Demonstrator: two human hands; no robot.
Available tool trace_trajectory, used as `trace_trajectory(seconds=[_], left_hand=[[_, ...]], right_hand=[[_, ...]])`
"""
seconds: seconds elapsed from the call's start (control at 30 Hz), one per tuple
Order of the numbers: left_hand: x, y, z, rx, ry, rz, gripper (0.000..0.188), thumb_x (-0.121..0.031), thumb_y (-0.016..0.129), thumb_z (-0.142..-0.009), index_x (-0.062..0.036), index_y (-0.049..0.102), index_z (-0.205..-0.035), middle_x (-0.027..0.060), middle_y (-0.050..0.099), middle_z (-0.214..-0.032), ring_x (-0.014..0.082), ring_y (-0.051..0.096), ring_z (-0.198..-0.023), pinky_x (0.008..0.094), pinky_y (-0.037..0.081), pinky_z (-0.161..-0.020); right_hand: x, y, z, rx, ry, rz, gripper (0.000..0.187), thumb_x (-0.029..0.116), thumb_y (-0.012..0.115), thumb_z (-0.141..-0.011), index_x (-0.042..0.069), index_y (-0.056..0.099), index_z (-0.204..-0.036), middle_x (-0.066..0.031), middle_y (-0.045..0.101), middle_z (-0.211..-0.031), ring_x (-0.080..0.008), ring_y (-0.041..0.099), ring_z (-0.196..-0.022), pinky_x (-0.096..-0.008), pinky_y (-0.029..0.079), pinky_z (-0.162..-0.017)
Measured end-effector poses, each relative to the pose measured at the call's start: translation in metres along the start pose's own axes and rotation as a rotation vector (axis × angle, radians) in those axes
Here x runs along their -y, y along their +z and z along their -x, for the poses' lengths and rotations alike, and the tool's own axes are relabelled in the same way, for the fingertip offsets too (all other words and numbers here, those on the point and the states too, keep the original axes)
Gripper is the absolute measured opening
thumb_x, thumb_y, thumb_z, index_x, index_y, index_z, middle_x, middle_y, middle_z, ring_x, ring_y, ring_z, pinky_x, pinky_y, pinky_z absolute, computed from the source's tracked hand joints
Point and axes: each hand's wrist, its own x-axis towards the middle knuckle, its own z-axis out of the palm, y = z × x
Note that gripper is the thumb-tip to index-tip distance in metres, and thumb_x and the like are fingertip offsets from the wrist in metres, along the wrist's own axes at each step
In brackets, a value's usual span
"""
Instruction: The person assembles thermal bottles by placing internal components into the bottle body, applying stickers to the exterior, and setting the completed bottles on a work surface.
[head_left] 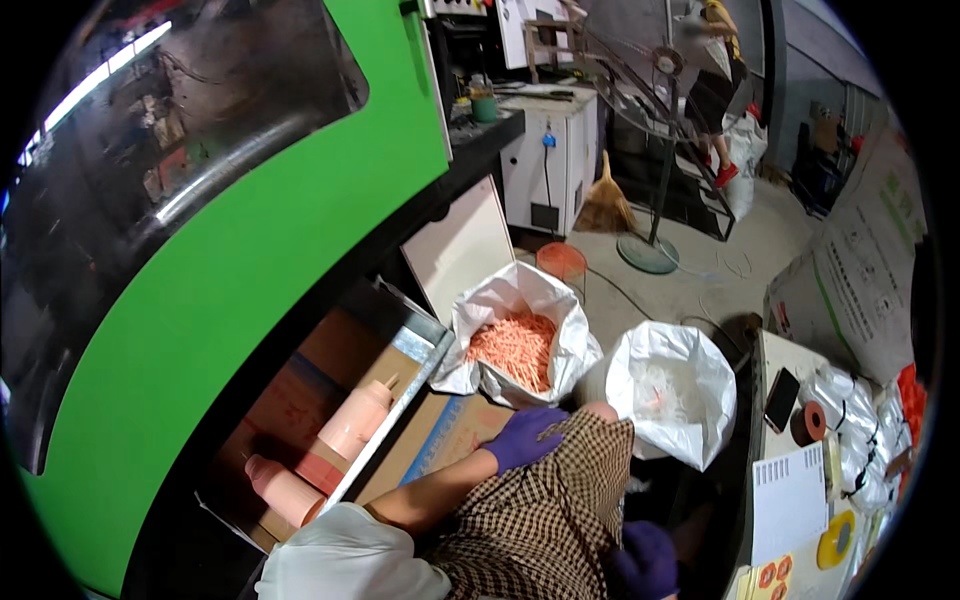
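Head view: two purple-gloved hands, apart from each other. The left hand [525, 440] rests palm down on checked cloth [545, 500] over the lap, fingers loosely extended, gripping nothing that we can see. The right hand [645, 562] hangs low beside the lap; it is dark and partly hidden, so we cannot tell whether its fingers are closed.

Key relation: orange-pink pieces [515, 348] lie in a white sack [478, 298], ahead of the left hand and slightly to its left. The left hand is clearly the nearer; whether it touches the sack we cannot tell. The sack's mouth faces up; the thin pieces lie at mixed angles, with no common long axis. A second sack [705, 425], holding pale contents, stands to the right of the first, ahead of the right hand and slightly to its right.

Writing: the large bag [850, 270] at far right carries dark and green print; a white sheet [790, 505] on the right-hand surface [735, 575] bears a row of dark marks; a card [772, 578] shows orange ring shapes. We read no brand or wording with confidence.
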Motion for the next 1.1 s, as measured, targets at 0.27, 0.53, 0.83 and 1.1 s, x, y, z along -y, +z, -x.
trace_trajectory(seconds=[0.27,0.53,0.83,1.1], left_hand=[[0.068,-0.074,0.126,0.025,-0.578,-0.095,0.051,-0.036,0.065,-0.091,-0.0076,0.058,-0.133,0.0175,0.059,-0.132,0.0345,0.058,-0.119,0.0408,0.046,-0.102],[0.160,-0.184,0.285,-0.992,-1.615,-0.449,0.108,-0.051,0.077,-0.075,-0.0030,0.021,-0.155,0.0198,0.026,-0.159,0.0314,0.025,-0.148,0.0380,0.025,-0.120],[0.230,-0.239,0.284,-0.880,-1.821,-0.151,0.094,-0.046,0.074,-0.078,-0.0029,0.029,-0.149,0.0194,0.033,-0.151,0.0319,0.033,-0.139,0.0388,0.030,-0.115],[0.261,-0.248,0.287,-0.937,-1.761,-0.086,0.081,-0.041,0.072,-0.081,-0.0029,0.036,-0.143,0.0191,0.040,-0.144,0.0323,0.039,-0.132,0.0396,0.034,-0.110]], right_hand=[[0.005,0.082,-0.059,0.005,-0.166,0.013,0.065,0.039,0.076,-0.079,0.006,0.057,-0.132,-0.0243,0.052,-0.138,-0.0461,0.049,-0.124,-0.0563,0.037,-0.105],[-0.035,0.093,-0.145,-0.031,-0.098,0.227,0.064,0.053,0.072,-0.080,0.010,0.064,-0.126,-0.0190,0.054,-0.136,-0.0480,0.042,-0.130,-0.0634,0.025,-0.111],[-0.056,0.115,-0.195,-0.002,-0.206,0.366,0.048,0.053,0.071,-0.078,0.017,0.072,-0.110,-0.0063,0.067,-0.115,-0.0289,0.059,-0.110,-0.0493,0.036,-0.101],[-0.094,0.076,-0.085,-0.254,0.308,0.174,0.065,0.025,0.077,-0.083,0.001,0.051,-0.137,-0.0248,0.058,-0.126,-0.0390,0.057,-0.113,-0.0434,0.047,-0.096]])
